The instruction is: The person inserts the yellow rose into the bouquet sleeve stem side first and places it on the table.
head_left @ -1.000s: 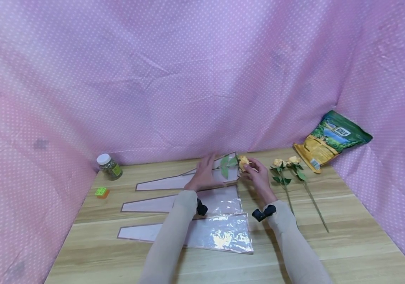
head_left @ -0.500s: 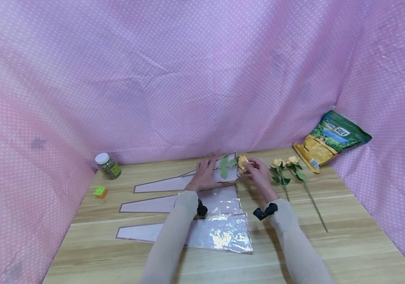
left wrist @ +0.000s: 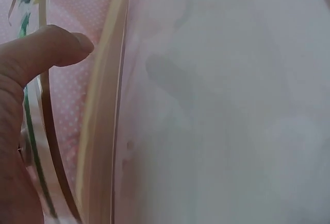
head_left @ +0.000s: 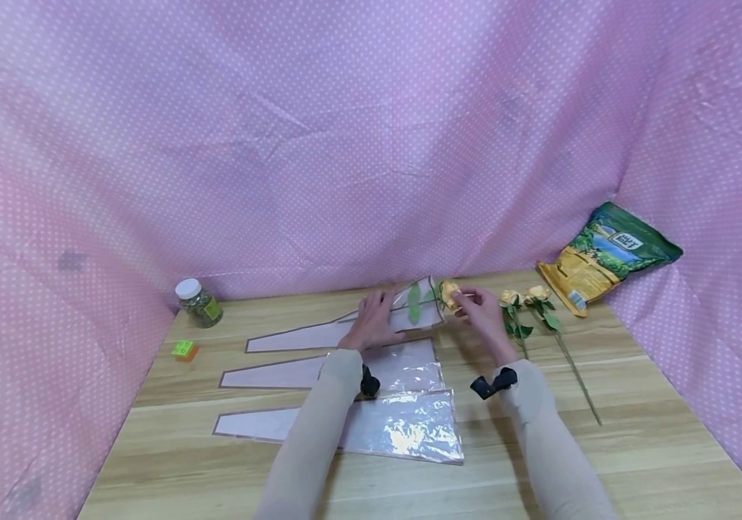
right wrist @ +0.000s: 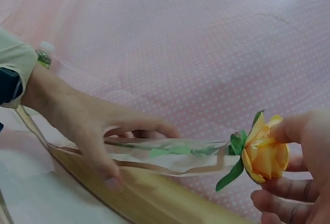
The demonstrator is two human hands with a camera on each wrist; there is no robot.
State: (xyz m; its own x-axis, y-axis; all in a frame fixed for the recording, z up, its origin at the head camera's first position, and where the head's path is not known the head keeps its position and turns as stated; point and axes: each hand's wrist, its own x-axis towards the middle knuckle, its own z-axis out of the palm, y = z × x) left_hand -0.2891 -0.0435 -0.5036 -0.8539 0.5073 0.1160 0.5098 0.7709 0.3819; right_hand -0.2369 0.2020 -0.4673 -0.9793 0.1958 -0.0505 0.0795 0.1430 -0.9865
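Note:
Yellow petals of an artificial rose [right wrist: 265, 154] sit between the thumb and fingers of my right hand [head_left: 484, 318]. Its stem and green leaves [head_left: 414, 303] lie inside a clear, tapered flower sleeve [head_left: 293, 337] with a dark border, and the bloom sticks out of the wide end. Around the sleeve's middle my left hand [head_left: 373, 323] holds on, thumb on the near side and fingers on the far side, as the right wrist view shows. Two similar sleeves, a middle one [head_left: 403, 368] and a front one [head_left: 403, 426], lie flat below it.
Two more yellow roses [head_left: 509, 298] [head_left: 537, 294] lie at the right with long stems. A green and yellow snack bag [head_left: 611, 256] leans on the pink dotted curtain [head_left: 371, 144]. At the left stand a white-lidded jar [head_left: 200, 306] and a green-orange block [head_left: 185, 351].
My right hand and the rose bloom have shifted slightly right, and the wide end of the sleeve has moved a little with them. The left hand stays almost in place.

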